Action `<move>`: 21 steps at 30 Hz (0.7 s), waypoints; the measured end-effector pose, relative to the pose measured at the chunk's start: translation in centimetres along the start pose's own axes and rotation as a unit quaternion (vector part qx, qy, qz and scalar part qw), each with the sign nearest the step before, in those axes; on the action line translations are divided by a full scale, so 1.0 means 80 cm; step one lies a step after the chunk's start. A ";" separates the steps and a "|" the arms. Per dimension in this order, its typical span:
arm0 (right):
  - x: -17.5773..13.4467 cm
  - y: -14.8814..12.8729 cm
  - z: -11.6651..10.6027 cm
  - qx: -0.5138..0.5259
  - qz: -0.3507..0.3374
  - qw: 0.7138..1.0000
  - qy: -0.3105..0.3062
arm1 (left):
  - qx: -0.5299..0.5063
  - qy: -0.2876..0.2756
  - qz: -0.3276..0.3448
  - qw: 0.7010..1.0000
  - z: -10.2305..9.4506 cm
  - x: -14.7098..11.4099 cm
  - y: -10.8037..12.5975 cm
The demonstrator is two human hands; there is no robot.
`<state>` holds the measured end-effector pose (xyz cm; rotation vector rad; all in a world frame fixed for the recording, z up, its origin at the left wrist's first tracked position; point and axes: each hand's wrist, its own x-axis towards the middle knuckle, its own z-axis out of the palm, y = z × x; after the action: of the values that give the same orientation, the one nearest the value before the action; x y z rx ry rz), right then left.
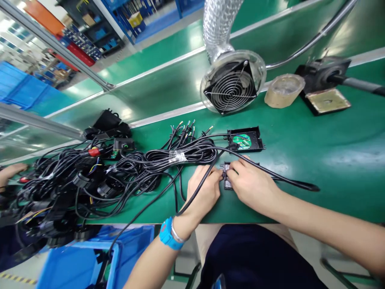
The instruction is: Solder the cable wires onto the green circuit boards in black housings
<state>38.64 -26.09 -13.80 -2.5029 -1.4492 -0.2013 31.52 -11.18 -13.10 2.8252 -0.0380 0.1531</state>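
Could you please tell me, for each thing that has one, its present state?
Left hand: fingers curled, at the near case
Right hand: fingers bent over the near case
Near case: partly hidden by the hands
Far case: open, green board exposed
Cable bundle: coiled, banded
Fan: behind a grille; running or not, cannot tell
Blue bin: open-topped, partly filled
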 end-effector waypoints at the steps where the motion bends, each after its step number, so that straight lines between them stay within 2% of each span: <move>1: -0.003 0.001 -0.001 0.000 0.012 1.000 0.014 | -0.002 0.002 0.005 1.000 -0.001 0.000 -0.002; 5: -0.013 -0.003 -0.001 0.005 0.040 0.997 0.062 | 0.030 -0.011 0.041 0.999 0.001 -0.004 -0.005; 7: -0.014 -0.009 -0.002 -0.015 0.025 0.999 0.043 | 0.053 -0.020 0.075 0.996 0.003 -0.005 -0.005; 11: -0.005 -0.021 -0.011 -0.047 0.000 0.998 -0.037 | 0.073 -0.012 0.127 0.989 0.007 -0.003 -0.006; 16: 0.009 -0.020 -0.026 0.003 -0.020 0.995 -0.098 | 0.077 -0.054 0.101 0.990 0.007 0.004 -0.002; 19: 0.003 -0.004 -0.030 0.030 -0.017 0.995 -0.099 | 0.078 -0.065 0.078 0.992 0.003 0.003 0.003; 21: -0.008 0.012 -0.029 0.062 -0.016 0.995 -0.075 | 0.079 -0.058 0.039 0.994 0.002 0.000 0.008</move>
<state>39.17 -27.74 -11.84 -2.4407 -1.5088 0.0708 31.53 -11.86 -13.01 2.9895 -0.1697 0.0092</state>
